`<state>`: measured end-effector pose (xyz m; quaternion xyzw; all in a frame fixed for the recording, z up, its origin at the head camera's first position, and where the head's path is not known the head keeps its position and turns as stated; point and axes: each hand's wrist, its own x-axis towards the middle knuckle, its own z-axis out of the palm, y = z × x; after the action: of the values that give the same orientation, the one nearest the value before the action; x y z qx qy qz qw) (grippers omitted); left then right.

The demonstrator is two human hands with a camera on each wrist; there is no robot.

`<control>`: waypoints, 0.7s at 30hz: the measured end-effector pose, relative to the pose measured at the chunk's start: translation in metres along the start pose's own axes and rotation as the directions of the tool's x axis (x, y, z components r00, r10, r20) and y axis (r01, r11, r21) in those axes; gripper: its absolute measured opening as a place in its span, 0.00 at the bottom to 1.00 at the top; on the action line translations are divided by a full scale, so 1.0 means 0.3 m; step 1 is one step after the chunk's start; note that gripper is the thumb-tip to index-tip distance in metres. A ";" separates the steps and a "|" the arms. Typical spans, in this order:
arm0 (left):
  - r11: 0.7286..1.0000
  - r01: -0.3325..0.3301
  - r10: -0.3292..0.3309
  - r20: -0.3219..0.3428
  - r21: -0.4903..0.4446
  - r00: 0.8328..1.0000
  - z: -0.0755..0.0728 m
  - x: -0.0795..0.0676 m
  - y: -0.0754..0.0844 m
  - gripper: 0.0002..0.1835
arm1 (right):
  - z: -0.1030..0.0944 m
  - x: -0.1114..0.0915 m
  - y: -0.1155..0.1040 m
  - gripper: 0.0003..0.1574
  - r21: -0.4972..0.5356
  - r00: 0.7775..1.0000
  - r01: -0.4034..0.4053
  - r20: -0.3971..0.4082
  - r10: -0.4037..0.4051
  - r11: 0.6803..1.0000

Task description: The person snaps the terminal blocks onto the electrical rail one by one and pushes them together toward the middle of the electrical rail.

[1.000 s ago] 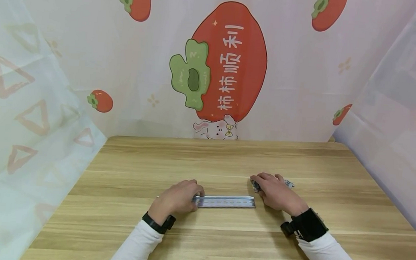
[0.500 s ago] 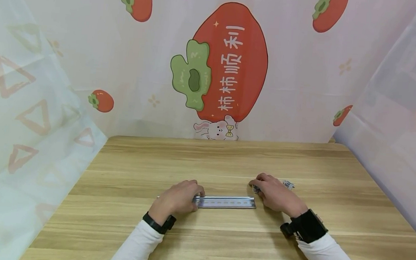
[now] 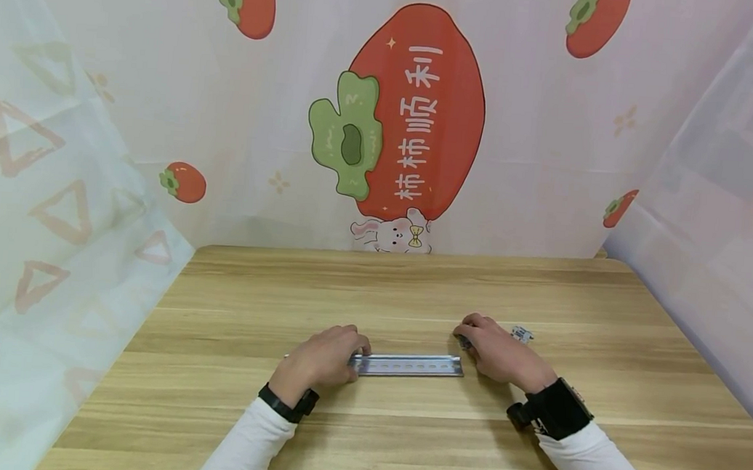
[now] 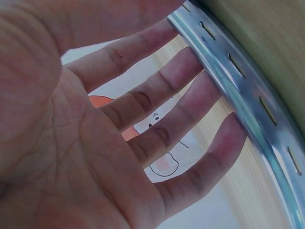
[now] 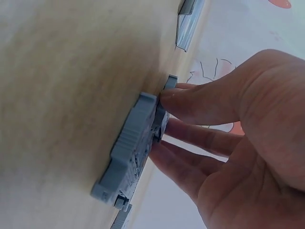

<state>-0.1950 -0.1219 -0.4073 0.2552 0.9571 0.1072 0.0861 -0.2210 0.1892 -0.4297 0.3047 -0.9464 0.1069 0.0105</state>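
A slotted metal DIN rail (image 3: 409, 365) lies lengthwise from left to right on the wooden table. My left hand (image 3: 322, 359) grips its left end, thumb at the near edge and fingertips against the far edge; the left wrist view shows the fingers along the rail (image 4: 257, 102). Beyond the rail's right end, my right hand (image 3: 506, 351) pinches a small grey terminal block (image 5: 164, 112) between thumb and fingers, low over the table. Another grey terminal block (image 5: 128, 148) stands close beside it in the right wrist view. The hand partly hides the pinched block.
A grey terminal block (image 3: 522, 335) sits just behind my right hand, on the wooden table (image 3: 362, 438). Part of a further grey piece (image 5: 121, 218) shows at the bottom of the right wrist view. A printed cloth (image 3: 281, 97) hangs behind the table's far edge.
My right fingers have shifted slightly over the grey blocks, and the block behind the hand shows a little more. The left hand and the DIN rail stay in place.
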 end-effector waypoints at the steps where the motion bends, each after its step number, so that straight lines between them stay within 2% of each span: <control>1: 1.000 0.000 0.000 0.002 0.002 1.000 0.001 0.000 0.000 0.18 | -0.002 0.000 -0.001 0.23 -0.001 1.000 0.001 0.007 -0.001 1.000; 12: 1.000 0.003 -0.003 0.004 -0.004 1.000 0.002 0.001 0.000 0.18 | 0.000 0.005 0.001 0.22 -0.010 1.000 0.012 0.007 -0.012 1.000; 21: 0.999 -0.032 0.032 -0.011 -0.005 0.999 -0.002 -0.003 -0.003 0.17 | 0.000 0.003 0.002 0.21 -0.007 1.000 0.012 -0.010 -0.013 1.000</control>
<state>-0.1948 -0.1233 -0.4069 0.2697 0.9530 0.1125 0.0798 -0.2220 0.1891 -0.4296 0.3100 -0.9447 0.1051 0.0170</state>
